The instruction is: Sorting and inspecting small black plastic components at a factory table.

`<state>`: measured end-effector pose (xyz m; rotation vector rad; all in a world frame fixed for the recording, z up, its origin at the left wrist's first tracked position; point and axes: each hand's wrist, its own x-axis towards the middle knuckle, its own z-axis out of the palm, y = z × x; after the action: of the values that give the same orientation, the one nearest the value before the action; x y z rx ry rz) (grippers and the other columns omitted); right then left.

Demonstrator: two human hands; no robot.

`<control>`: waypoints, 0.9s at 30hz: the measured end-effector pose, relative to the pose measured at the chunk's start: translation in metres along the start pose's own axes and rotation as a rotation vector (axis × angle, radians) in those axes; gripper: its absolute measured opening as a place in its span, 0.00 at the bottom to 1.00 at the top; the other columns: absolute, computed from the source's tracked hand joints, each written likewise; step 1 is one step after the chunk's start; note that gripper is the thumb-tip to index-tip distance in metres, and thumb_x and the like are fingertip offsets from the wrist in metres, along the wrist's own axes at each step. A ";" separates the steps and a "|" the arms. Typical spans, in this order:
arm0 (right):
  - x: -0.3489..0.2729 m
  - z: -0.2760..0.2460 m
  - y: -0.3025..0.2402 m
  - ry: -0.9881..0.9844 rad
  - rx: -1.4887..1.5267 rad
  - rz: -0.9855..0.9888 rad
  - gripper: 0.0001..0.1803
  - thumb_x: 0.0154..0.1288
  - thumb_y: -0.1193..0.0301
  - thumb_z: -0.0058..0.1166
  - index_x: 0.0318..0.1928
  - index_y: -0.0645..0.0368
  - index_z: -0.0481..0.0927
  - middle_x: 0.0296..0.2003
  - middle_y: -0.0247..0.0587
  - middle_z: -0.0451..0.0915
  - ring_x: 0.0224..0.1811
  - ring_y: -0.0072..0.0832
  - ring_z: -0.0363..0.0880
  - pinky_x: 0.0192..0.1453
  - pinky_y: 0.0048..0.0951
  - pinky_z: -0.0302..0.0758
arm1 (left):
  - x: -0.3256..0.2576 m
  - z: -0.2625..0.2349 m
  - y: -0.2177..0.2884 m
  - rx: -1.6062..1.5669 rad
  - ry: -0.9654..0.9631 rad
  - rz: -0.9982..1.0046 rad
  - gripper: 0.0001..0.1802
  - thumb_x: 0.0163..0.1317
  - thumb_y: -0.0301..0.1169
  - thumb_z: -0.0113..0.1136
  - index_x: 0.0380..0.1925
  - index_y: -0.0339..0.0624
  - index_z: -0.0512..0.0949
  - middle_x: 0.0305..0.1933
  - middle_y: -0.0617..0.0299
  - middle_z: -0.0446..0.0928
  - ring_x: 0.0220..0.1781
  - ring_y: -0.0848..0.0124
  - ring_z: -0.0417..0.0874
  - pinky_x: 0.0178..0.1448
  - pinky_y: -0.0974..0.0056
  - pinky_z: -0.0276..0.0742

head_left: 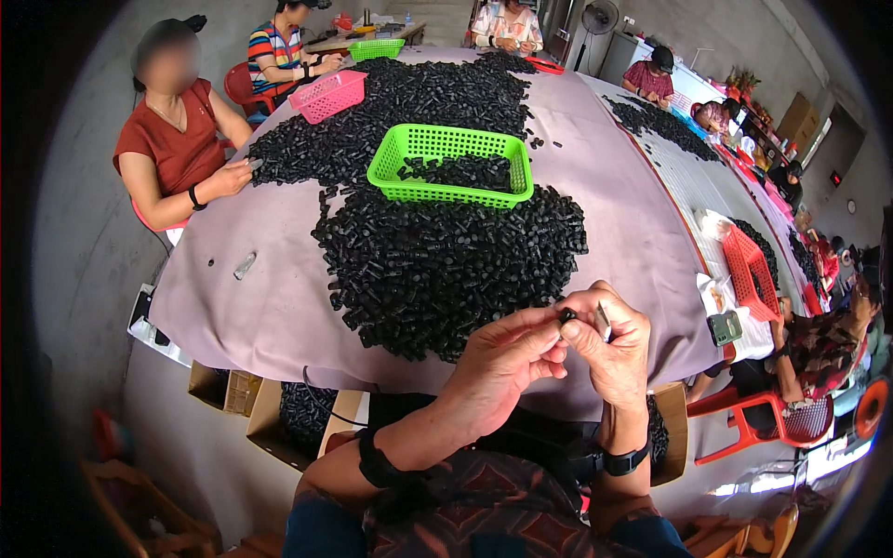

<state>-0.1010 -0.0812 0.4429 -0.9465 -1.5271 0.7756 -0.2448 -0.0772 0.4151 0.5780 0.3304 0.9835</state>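
Observation:
Over the near edge of the table, my two hands meet in front of the pile. My left hand (502,372) pinches a small black cylindrical piece (566,316) between thumb and fingertips. My right hand (614,349) is closed, its thumb against the same piece. A short, flat, pale blade-like tool (604,322) sticks up from the right fingers; its lower end is hidden in the grip. Just beyond my hands spreads a heap of similar black pieces (446,270). Behind that heap stands a bright green basket (381,177) with more black pieces inside.
A pinkish cloth (251,307) covers the table. A pink basket (327,98) and another green basket (376,49) stand farther off. At left, a co-worker in a red top (177,139) handles pieces. Boxes of black pieces (302,418) sit below the edge; a red chair (758,423) is at right.

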 end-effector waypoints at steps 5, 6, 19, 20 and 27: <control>0.000 -0.002 0.000 0.035 0.140 0.118 0.06 0.57 0.75 0.58 0.33 0.67 0.78 0.24 0.32 0.74 0.25 0.16 0.71 0.30 0.17 0.68 | 0.001 -0.002 -0.007 -0.015 -0.009 -0.026 0.11 0.63 0.30 0.52 0.43 0.40 0.75 0.35 0.65 0.74 0.36 0.77 0.74 0.43 0.66 0.73; -0.001 -0.003 -0.001 0.024 0.179 0.147 0.06 0.57 0.76 0.58 0.33 0.66 0.78 0.25 0.32 0.74 0.25 0.15 0.71 0.30 0.16 0.68 | 0.001 -0.003 -0.007 -0.024 -0.012 -0.035 0.11 0.62 0.30 0.52 0.43 0.40 0.75 0.35 0.66 0.74 0.36 0.76 0.74 0.43 0.66 0.73; 0.046 -0.034 0.051 -0.078 -0.219 0.295 0.05 0.52 0.79 0.57 0.25 0.60 0.74 0.19 0.22 0.67 0.23 0.11 0.60 0.26 0.18 0.60 | 0.001 -0.003 -0.021 0.018 -0.032 -0.266 0.10 0.62 0.36 0.53 0.36 0.43 0.77 0.31 0.67 0.74 0.34 0.77 0.75 0.39 0.69 0.73; 0.052 -0.038 0.061 -0.120 -0.309 0.244 0.05 0.52 0.78 0.57 0.23 0.60 0.74 0.18 0.22 0.67 0.22 0.11 0.60 0.25 0.18 0.60 | 0.001 -0.001 -0.020 0.020 -0.040 -0.266 0.10 0.62 0.36 0.53 0.36 0.43 0.77 0.31 0.67 0.74 0.34 0.77 0.75 0.39 0.69 0.73; 0.186 -0.023 0.095 -0.098 -0.563 0.033 0.15 0.47 0.64 0.65 0.27 0.62 0.76 0.18 0.33 0.71 0.23 0.21 0.67 0.29 0.28 0.67 | -0.004 0.007 -0.023 0.046 -0.048 -0.333 0.08 0.60 0.32 0.52 0.33 0.41 0.77 0.29 0.67 0.72 0.31 0.78 0.72 0.38 0.70 0.71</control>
<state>-0.0740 0.1272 0.4488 -1.3603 -1.8651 0.4178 -0.2274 -0.0923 0.4070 0.5659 0.3931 0.6426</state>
